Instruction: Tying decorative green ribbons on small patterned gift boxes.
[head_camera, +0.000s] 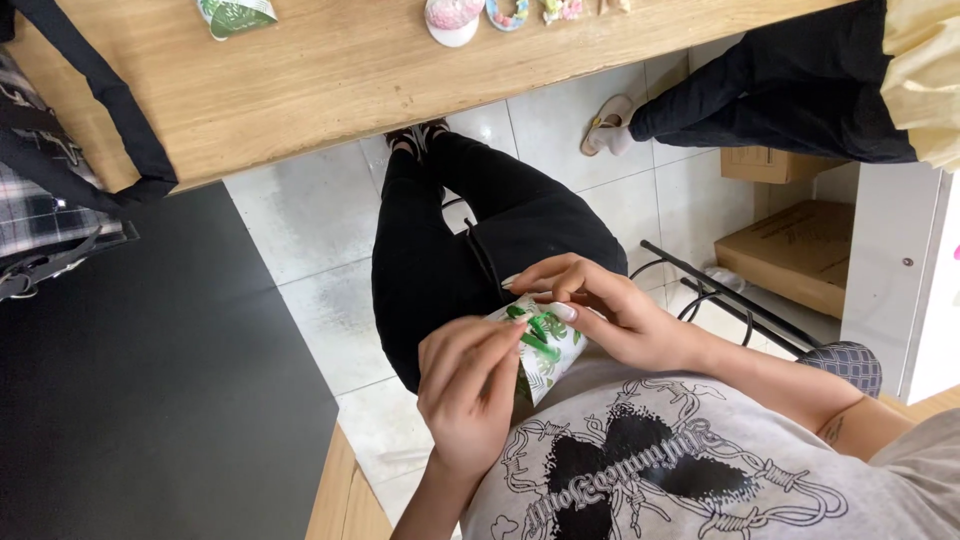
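Left hand (468, 385): fingers curled, pinching the green ribbon (541, 333) on the small package (545, 355).
Right hand (600, 315): curved over package top, fingertips on ribbon, partly closed.
Small package: white with green leaf print, held over lap, against black trousers (470, 250).
Wooden table (350, 70): edge runs diagonally above knees; similar leaf-print package (236, 14) and pastel items (455, 17) at far edge.
Cardboard boxes (795, 250): brown, on floor at right, beside white cabinet (900, 280).
Open room: pale floor tiles (300, 240) between table edge and dark mat (150, 380).
Second person's leg (770, 100): upper right, dark trousers.
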